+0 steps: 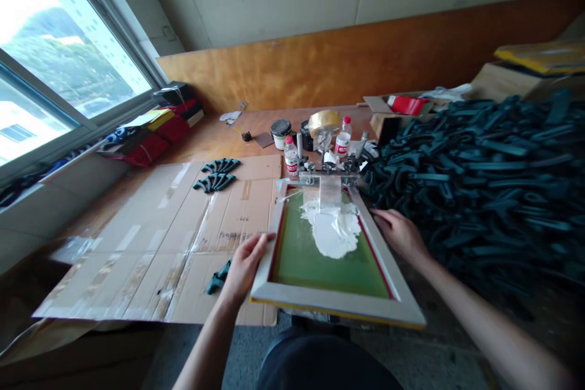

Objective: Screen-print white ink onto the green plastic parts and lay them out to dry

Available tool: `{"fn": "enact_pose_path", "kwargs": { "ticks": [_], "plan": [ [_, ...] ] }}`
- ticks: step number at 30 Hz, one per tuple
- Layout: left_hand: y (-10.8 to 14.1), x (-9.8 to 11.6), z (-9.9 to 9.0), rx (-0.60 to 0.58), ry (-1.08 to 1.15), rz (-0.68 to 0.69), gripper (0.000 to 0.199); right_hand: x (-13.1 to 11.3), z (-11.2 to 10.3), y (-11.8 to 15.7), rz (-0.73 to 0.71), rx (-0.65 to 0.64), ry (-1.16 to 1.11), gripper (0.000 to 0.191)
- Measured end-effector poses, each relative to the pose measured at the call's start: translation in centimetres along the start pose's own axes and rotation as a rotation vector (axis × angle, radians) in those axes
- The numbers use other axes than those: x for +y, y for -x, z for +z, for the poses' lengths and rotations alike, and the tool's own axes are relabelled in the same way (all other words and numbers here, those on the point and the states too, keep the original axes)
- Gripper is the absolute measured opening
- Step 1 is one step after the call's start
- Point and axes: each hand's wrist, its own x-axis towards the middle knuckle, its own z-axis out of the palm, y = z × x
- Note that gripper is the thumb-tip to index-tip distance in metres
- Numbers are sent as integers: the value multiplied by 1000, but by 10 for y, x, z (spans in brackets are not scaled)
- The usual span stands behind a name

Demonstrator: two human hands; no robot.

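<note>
A wooden screen-printing frame (338, 304) lies tilted on the table, its far end held in metal hinge clamps (326, 166). Its green mesh (306, 259) carries a thick mass of white ink (331, 231). My left hand (247, 268) grips the frame's left bar, and my right hand (397, 234) holds its right bar. Just beside my left hand, a dark green rubbery piece (218, 277) lies on flattened cardboard (150, 244). Two more rows of similar pieces (214, 173) rest farther up the cardboard.
A large heap of dark green pieces (475, 195) fills the right side. Behind the clamps stand plastic bottles (291, 156), a tape roll (324, 123) and an ink tin (280, 133). A window (68, 55) runs along the left, and a wooden board (320, 73) backs the table.
</note>
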Motion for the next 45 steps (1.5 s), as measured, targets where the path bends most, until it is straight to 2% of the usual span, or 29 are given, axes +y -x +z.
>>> {"fn": "enact_pose_path", "kwargs": {
  "ticks": [2,5,6,8,10,12,15,17,19,20,22,25,27,29,32,33,36,37,39,41,43,45],
  "plan": [
    [0,-38,0,-27,-62,-82,68,-10,-8,-24,-29,25,-17,41],
    [-10,-78,4,27,-192,-107,75,-52,-5,-56,-190,-9,65,59],
    [-14,-86,5,45,-232,-113,73,-67,-1,-62,-234,-66,116,55],
    [-19,-96,5,53,-281,-125,70,-91,10,-62,-260,-223,179,32],
    [-23,-102,2,32,-306,-124,67,-101,18,-48,-271,-335,187,11],
    [-24,-105,-1,6,-332,-113,64,-98,20,-25,-356,-368,165,15],
    [-24,-108,-3,-10,-371,-101,60,-86,9,4,-591,-410,105,26],
    [-23,-108,-3,-3,-380,-96,59,-80,0,9,-688,-472,62,25],
    [-22,-107,-1,8,-368,-87,58,-79,-5,3,-690,-508,32,21],
    [-22,-105,0,15,-354,-88,58,-79,-4,0,-659,-485,26,20],
    [-21,-102,1,34,-313,-109,59,-80,4,0,-598,-362,32,24],
    [-20,-98,2,49,-249,-159,62,-78,18,20,-635,-183,41,36],
    [-19,-95,2,41,-225,-162,63,-74,19,33,-706,-189,16,39],
    [-19,-92,2,34,-208,-158,63,-72,13,33,-708,-273,0,33],
    [-16,-84,2,22,-170,-161,66,-79,1,1,-562,-328,-6,22],
    [-15,-79,1,8,-153,-162,69,-84,-2,-16,-493,-308,-4,27],
    [-8,-54,-2,-43,-98,-159,76,-93,-13,-64,-314,-215,46,58],
    [-6,-42,-3,-56,-69,-149,74,-92,-18,-77,-267,-183,71,63],
    [-5,-16,-3,-62,13,-120,64,-79,-30,-93,-184,-92,74,61],
    [-10,13,0,-45,108,-56,57,-54,-39,-96,-65,31,9,48],
    [-21,43,8,-4,203,65,57,-25,-38,-85,68,96,-45,38],
    [-37,74,19,14,270,214,55,-5,-22,-60,130,27,-51,36]
  ]
}}
